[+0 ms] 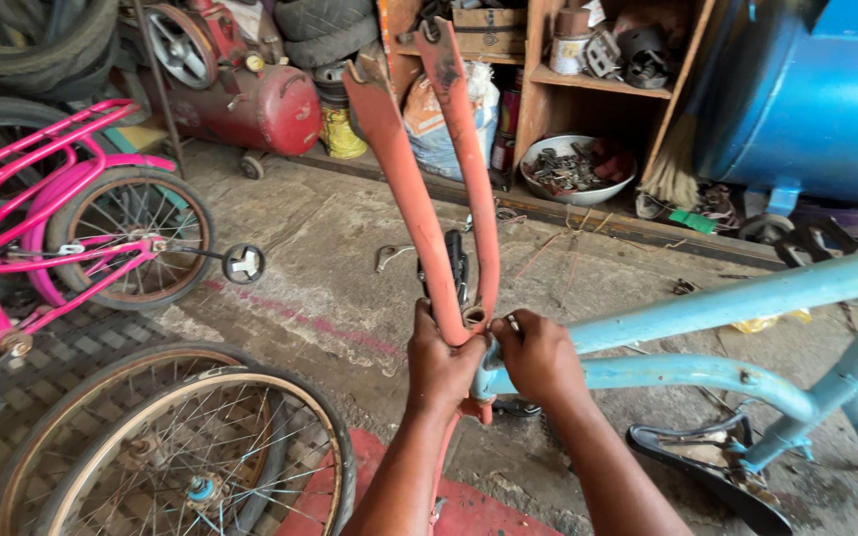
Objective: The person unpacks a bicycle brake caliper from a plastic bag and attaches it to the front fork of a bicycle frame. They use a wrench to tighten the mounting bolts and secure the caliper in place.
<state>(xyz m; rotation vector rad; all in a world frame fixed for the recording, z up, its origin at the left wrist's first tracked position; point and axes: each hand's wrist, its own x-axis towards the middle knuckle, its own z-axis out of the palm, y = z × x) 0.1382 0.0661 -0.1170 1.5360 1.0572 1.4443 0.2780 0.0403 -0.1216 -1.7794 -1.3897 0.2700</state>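
An orange-red bicycle fork [404,169] points up and away from me, its two blades ending near the shelves. It sits in the head tube of an upturned light blue bicycle frame [707,303]. My left hand [441,362] is wrapped around the fork's crown where the blades meet. My right hand [540,357] grips the joint of fork and blue frame, fingers pinched on a small metal part there. A black saddle [702,467] lies on the ground under the frame.
A pink child's bicycle [62,228] stands at left. Two loose spoked wheels [201,447] lie at lower left. Behind are a red compressor [250,99], wooden shelves [598,79], a bowl of metal parts [576,169] and a blue tank [806,89].
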